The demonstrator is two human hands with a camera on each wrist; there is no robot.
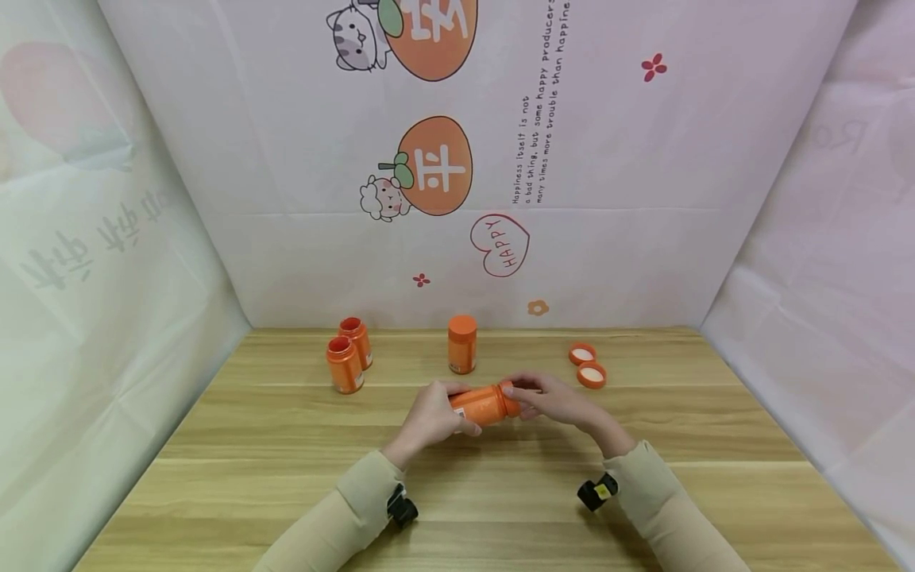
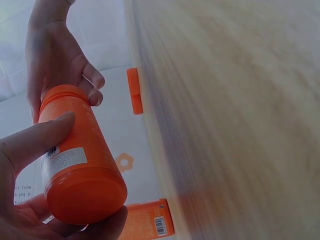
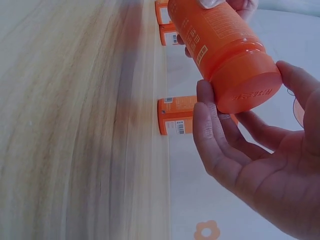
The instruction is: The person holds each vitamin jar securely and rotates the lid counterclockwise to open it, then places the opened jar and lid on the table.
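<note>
An orange plastic bottle [image 1: 480,407] is held tilted on its side above the table, its capped end toward the right. My left hand [image 1: 431,416] grips the bottle's body near its base, with the thumb along the label side in the left wrist view. The fingers of my right hand [image 1: 556,400] pinch round the orange screw cap [image 3: 247,82] at the other end. The cap sits on the bottle's neck in the right wrist view. Behind the hands, another orange bottle [image 1: 461,345] stands upright with its cap on.
Two uncapped orange bottles, a nearer one [image 1: 345,365] and a farther one [image 1: 356,342], stand at the back left. Two loose caps, one [image 1: 591,375] in front of the other [image 1: 582,353], lie inner side up at the back right. A printed white sheet [image 1: 608,262] rises behind the wooden table [image 1: 250,477].
</note>
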